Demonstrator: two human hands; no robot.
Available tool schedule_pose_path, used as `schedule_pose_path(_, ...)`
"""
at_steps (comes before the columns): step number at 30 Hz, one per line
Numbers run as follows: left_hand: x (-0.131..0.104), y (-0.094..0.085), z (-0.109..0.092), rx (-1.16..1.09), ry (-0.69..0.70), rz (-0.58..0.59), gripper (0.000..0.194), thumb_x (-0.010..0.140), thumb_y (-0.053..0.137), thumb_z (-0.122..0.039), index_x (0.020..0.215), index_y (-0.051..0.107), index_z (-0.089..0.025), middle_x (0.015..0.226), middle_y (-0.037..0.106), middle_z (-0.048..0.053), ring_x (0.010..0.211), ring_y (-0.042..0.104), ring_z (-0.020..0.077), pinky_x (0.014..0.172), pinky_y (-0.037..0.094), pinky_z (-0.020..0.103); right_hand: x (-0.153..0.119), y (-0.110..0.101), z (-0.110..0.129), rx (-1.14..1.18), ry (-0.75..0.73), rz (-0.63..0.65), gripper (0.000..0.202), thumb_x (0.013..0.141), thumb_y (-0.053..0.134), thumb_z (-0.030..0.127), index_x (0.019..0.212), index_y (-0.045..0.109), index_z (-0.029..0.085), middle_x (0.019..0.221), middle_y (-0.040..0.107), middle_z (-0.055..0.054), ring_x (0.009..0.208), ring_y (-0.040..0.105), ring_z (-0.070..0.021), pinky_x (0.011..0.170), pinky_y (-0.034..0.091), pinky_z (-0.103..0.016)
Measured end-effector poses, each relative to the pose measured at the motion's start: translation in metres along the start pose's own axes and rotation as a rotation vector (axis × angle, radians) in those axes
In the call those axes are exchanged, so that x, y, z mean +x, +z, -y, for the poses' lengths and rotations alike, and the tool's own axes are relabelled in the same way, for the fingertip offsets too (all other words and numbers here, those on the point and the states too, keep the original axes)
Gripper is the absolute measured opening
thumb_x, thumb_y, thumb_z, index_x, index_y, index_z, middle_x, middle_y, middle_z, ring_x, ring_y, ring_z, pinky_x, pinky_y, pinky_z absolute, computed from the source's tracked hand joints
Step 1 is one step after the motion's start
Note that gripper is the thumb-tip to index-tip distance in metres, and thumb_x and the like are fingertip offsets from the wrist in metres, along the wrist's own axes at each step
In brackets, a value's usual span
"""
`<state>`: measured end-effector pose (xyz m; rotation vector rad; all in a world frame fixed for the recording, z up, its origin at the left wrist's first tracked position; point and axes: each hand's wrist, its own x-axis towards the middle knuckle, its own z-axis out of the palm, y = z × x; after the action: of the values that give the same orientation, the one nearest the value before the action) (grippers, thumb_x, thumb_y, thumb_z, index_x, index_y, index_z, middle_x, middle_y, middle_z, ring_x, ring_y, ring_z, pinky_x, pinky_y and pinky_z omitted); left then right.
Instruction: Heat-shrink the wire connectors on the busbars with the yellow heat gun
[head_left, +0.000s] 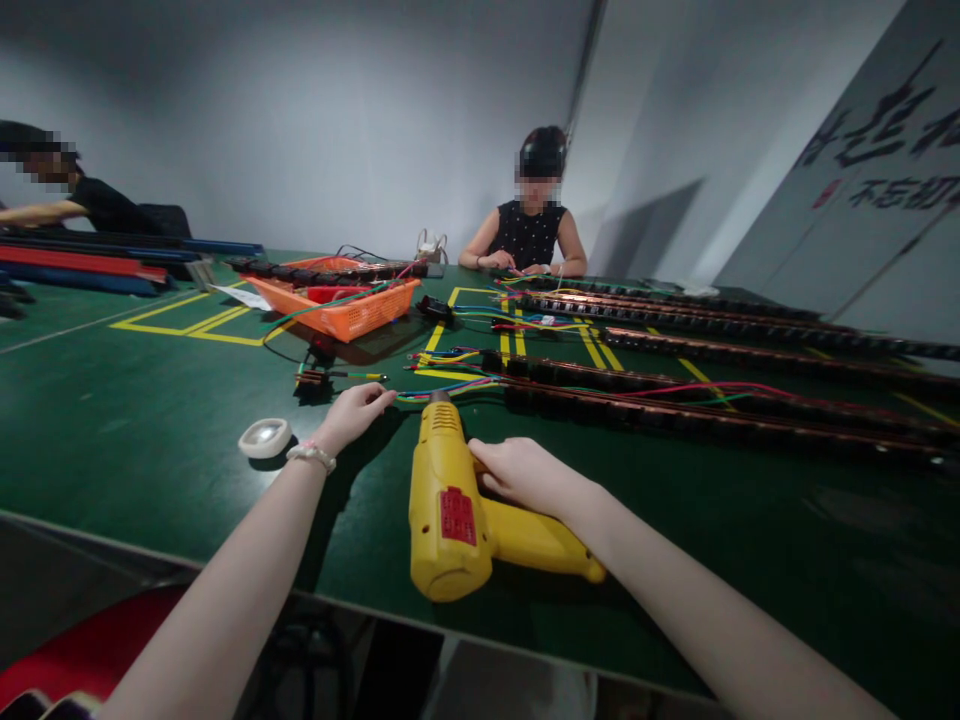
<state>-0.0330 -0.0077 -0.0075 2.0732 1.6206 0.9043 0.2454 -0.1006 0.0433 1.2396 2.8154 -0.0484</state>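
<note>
My right hand [529, 475] is closed round the handle side of a yellow heat gun [439, 500] with a red label. The heat gun's dark nozzle points away from me, towards a bundle of coloured wires [450, 390]. My left hand [356, 415] pinches the left ends of these wires just left of the nozzle; the fingertips partly hide them. The wires run right into a long dark strip with copper-coloured parts [675, 425]. Near the left hand lies a roll of white tape [265, 438]. Behind it is a small dark part with short wires [315, 380].
More long strips [675, 315] with loose wires lie across the green table [150, 420], which has yellow tape lines. An orange basket [349, 315] stands behind my left hand. One person [529, 235] sits opposite, and another [112, 205] works at the far left beside stacked rails [90, 270].
</note>
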Motion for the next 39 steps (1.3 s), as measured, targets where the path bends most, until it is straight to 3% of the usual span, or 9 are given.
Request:
schedule_pose_path(10,-0.001,-0.001,-0.003,0.007,-0.011,0.029,0.050,0.081,0.040,-0.062,0.072,0.063,-0.018,0.065,0.062,0.001,0.058,0.050,0.0143,0.055,0.031,0.025,-0.030,-0.002,-0.035,-0.019,0.180,0.028,0.018,0.090,0.042,0.023,0.105,0.049,0.017,0.086,0.068,-0.007,0.078,0.063,-0.0200,0.064,0.034,-0.027)
schedule_pose_path(19,-0.002,0.000,-0.005,-0.003,-0.013,0.019,0.050,0.081,0.038,-0.061,0.061,0.056,-0.019,0.058,0.055,0.001,0.056,0.047,0.0149,0.053,0.028,0.026,-0.033,-0.002,-0.039,0.004,0.228,0.056,0.021,0.089,0.039,0.020,0.107,0.048,0.018,0.091,0.067,-0.008,0.082,0.062,-0.0204,0.067,0.036,-0.027)
schedule_pose_path(23,0.000,0.001,-0.009,0.014,-0.081,-0.019,0.051,0.081,0.037,-0.061,0.060,0.057,-0.019,0.058,0.056,0.001,0.057,0.049,0.0156,0.053,0.027,0.026,-0.032,-0.002,-0.037,0.024,0.244,0.071,0.019,0.089,0.039,0.019,0.106,0.048,0.018,0.093,0.067,-0.008,0.083,0.062,-0.0192,0.067,0.037,-0.026)
schedule_pose_path(30,0.002,0.002,-0.013,0.014,-0.172,-0.022,0.049,0.079,0.039,-0.059,0.055,0.055,-0.019,0.052,0.053,0.001,0.053,0.047,0.0154,0.052,0.026,0.027,-0.027,-0.002,-0.018,0.029,0.181,0.067,0.019,0.089,0.040,0.020,0.106,0.048,0.018,0.090,0.068,-0.007,0.081,0.063,-0.0194,0.066,0.036,-0.027)
schedule_pose_path(35,0.003,0.004,-0.011,0.001,-0.200,-0.017,0.041,0.076,0.043,-0.050,0.052,0.056,-0.019,0.048,0.049,0.000,0.050,0.045,0.0147,0.050,0.025,0.027,-0.008,0.001,0.010,0.015,0.113,0.046,0.020,0.088,0.043,0.021,0.106,0.050,0.017,0.087,0.068,-0.007,0.079,0.064,-0.0196,0.063,0.035,-0.027)
schedule_pose_path(39,0.003,0.005,-0.011,0.002,-0.209,-0.002,0.044,0.074,0.042,-0.052,0.048,0.051,-0.018,0.045,0.045,0.000,0.048,0.042,0.0136,0.048,0.023,0.026,0.010,0.000,0.037,0.014,0.035,0.018,0.019,0.088,0.045,0.022,0.105,0.051,0.017,0.085,0.069,-0.007,0.079,0.066,-0.0204,0.062,0.036,-0.027)
